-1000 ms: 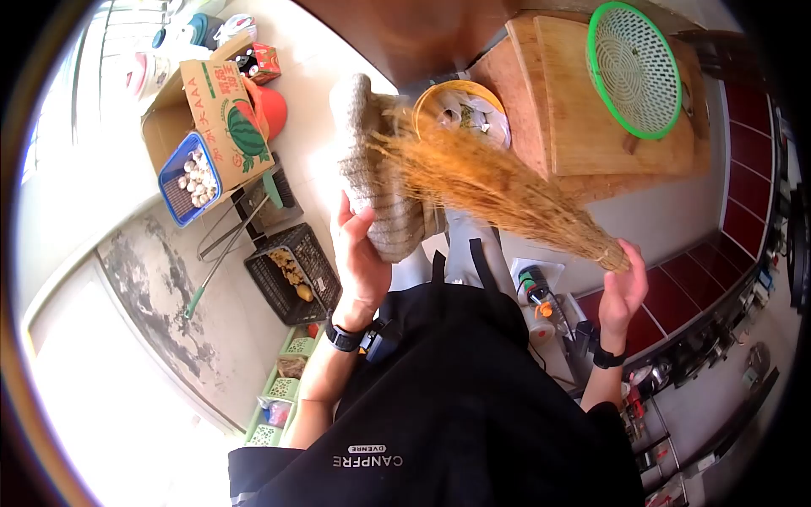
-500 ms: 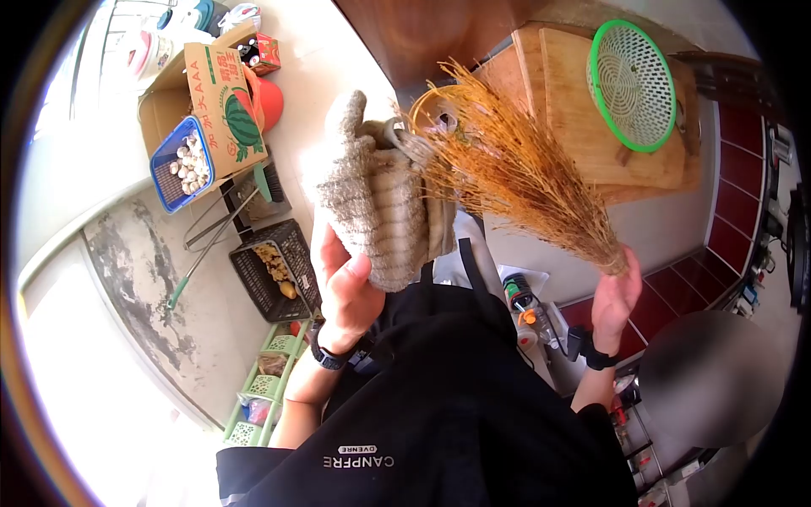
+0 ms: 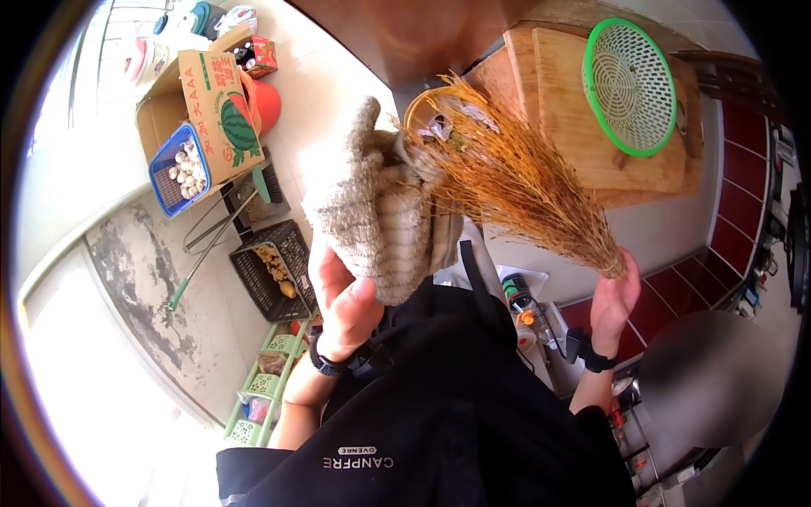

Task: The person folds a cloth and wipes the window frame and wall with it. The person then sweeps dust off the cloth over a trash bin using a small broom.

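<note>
My left hand (image 3: 346,300) is closed on the lower edge of a bunched, fluffy grey-beige striped cloth (image 3: 393,220), its thumb in front and the other fingers behind. My right hand (image 3: 615,296) grips the narrow bound end of a whisk broom (image 3: 541,182) made of orange-brown straw. The broom slants up to the left, and its spread bristles reach the right side of the cloth. Whether the bristles press on the cloth, I cannot tell.
Wooden boards (image 3: 591,127) lie at upper right with a green-rimmed colander (image 3: 629,89). A bin (image 3: 422,108) shows behind the bristles. On the left are a watermelon carton (image 3: 215,110), a blue basket (image 3: 190,169) of garlic and a dark crate (image 3: 270,270). A brown panel (image 3: 405,34) stands ahead.
The cloth has shifted slightly down in the view. The broom's bristle end has moved a little right and down, showing more of the bin behind it. Both hands keep their holds.
</note>
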